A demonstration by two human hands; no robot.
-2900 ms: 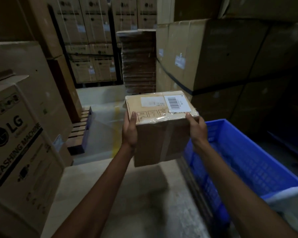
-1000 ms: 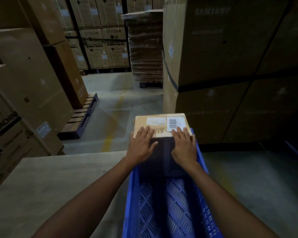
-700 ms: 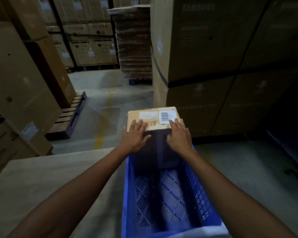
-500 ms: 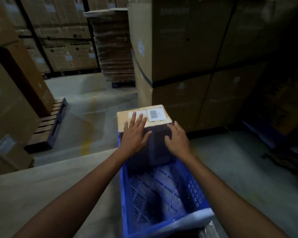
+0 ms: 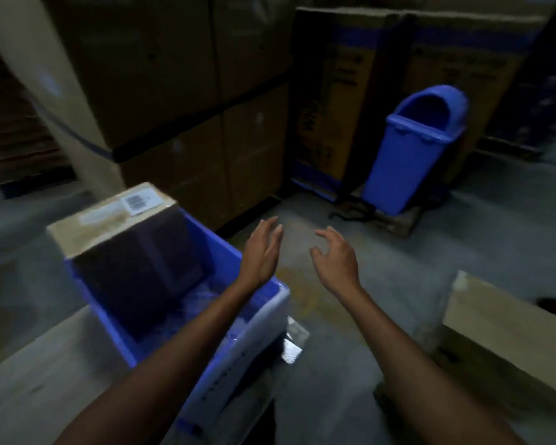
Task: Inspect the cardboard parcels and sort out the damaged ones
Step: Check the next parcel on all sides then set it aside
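Our left hand [image 5: 262, 252] and right hand [image 5: 334, 261] hang empty, fingers loose, over the floor [image 5: 414, 252]. Left of them the parcel [image 5: 109, 216] stands in the crate [image 5: 217, 250], probably to keep it sorted apart.

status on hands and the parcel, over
Left hand open, right hand open, both empty. Parcel stands in blue crate, far end. Nothing blocking the hands.

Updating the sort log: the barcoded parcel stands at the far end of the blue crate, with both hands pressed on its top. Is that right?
Not quite. The head view shows the barcoded parcel at the far end of the blue crate, but neither hand is on it. The left hand and right hand hang empty off to its right, fingers loose.
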